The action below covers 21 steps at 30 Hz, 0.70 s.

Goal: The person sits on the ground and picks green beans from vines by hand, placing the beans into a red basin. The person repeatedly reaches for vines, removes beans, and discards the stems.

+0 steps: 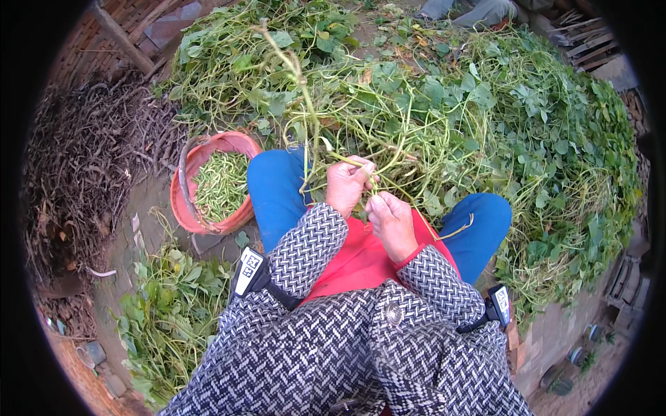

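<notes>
My left hand [346,182] is closed around a green bean vine stem [312,112], whose upper end rises away over the heap. Just below and to the right, my right hand [387,216] pinches a small green piece of the plant at the fingertips; whether it is a pod cannot be told. Both hands nearly touch, above the red cloth on my lap. A thin stem trails from them over my right knee. Beyond my knees spreads a large heap of leafy bean vines [432,104]. Green bean pods [221,182] partly fill an orange basket [182,205] beside my left knee.
A smaller pile of leafy vines [171,317] lies at lower left. Dry roots and twigs [83,166] are heaped at far left. Part of another person's grey trousers [484,13] shows at the top. Potted plants [562,377] stand at lower right.
</notes>
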Tool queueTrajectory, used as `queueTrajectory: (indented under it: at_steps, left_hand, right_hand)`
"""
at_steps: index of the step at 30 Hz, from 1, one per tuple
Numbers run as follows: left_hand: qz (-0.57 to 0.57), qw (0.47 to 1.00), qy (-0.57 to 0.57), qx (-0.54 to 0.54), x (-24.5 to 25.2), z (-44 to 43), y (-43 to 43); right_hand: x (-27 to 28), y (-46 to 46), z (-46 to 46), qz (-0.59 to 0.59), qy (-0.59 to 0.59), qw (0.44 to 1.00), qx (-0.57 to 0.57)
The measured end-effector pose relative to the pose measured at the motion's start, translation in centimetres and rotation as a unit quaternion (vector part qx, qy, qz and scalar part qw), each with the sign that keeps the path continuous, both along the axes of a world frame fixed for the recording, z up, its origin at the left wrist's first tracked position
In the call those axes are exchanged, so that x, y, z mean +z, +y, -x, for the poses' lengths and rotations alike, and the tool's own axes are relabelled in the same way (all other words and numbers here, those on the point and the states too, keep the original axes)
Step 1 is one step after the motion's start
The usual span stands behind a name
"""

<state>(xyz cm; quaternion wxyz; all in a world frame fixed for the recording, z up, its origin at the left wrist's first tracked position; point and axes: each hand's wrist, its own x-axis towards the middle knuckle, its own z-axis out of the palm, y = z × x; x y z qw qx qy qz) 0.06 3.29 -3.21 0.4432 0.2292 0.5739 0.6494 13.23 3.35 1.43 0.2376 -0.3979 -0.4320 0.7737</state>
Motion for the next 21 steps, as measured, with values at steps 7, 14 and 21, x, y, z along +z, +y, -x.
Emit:
queueTrajectory:
  at_steps: [7,14,21]
  left_hand:
    - [-0.022,0.999,-0.017,0.047,-0.6,2.3,0.2]
    - [-0.079,0.996,0.030,0.041,-0.2,0.7,-0.6]
    - [-0.065,0.997,0.026,0.041,-0.7,0.6,-0.6]
  right_hand:
    - [-0.6,-0.4,-2.2,0.083,0.038,0.996,0.014]
    - [-4.3,2.5,0.7,0.204,0.073,0.973,-0.081]
    - [-3.2,2.3,1.3,0.173,0.139,0.975,0.024]
